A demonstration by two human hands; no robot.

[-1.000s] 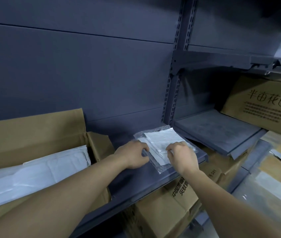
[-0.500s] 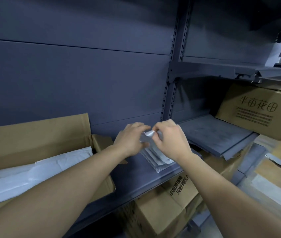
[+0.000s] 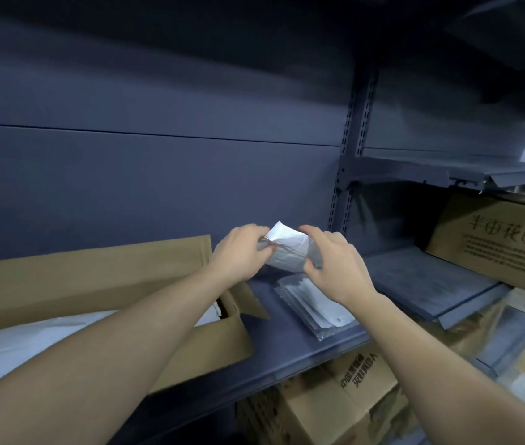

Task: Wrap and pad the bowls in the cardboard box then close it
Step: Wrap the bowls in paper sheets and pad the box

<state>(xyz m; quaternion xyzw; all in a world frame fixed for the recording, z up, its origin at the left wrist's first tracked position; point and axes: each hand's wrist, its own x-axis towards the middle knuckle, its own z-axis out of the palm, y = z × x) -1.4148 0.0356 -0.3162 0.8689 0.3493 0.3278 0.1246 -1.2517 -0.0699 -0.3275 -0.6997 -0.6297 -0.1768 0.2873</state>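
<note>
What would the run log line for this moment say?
left hand: pinches white sheet | right hand: grips white sheet | white sheet: held above bagged stack on shelf | cardboard box: open, at left

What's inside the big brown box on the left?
White wrapping material fills the open cardboard box. No bowls show: anything beneath that white layer is covered, and the left forearm hides part of it.

Open cardboard box (image 3: 190, 284) sits left of packet stack (image 3: 312, 303) on shelf (image 3: 287, 354).
</note>
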